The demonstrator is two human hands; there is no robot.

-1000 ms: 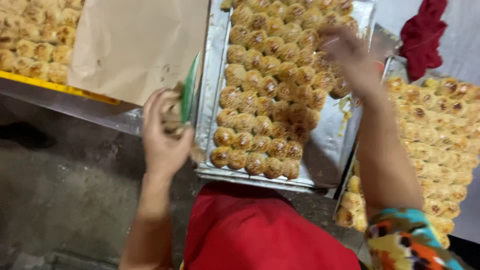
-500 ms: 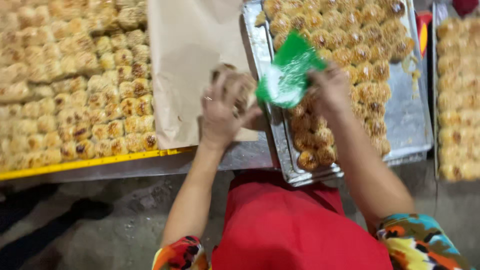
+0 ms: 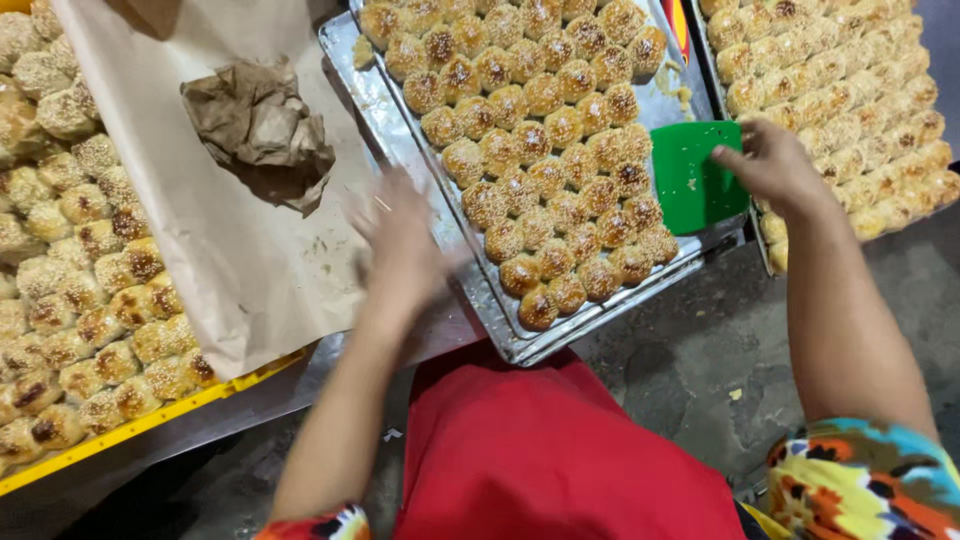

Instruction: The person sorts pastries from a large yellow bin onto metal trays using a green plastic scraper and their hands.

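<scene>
My right hand [image 3: 768, 163] grips a green plastic scraper [image 3: 696, 176] at the right edge of a metal tray [image 3: 400, 150] filled with several rows of golden sesame buns [image 3: 545, 130]. Blurred with motion, my left hand [image 3: 400, 240] hovers over the tray's left rim beside a sheet of brown paper [image 3: 240, 260], fingers apart and holding nothing. A crumpled wad of brown paper [image 3: 258, 125] lies on that sheet.
More buns fill a yellow-edged tray [image 3: 120, 435] at the left, partly under the paper, and another tray [image 3: 850, 90] at the right. A dark stained floor [image 3: 680, 380] shows below. I wear a red apron [image 3: 540, 460] and colourful sleeves.
The green scraper moved from the middle of the tray to its right side in my right hand. My left hand let go of the crumpled paper, which now lies on the sheet.
</scene>
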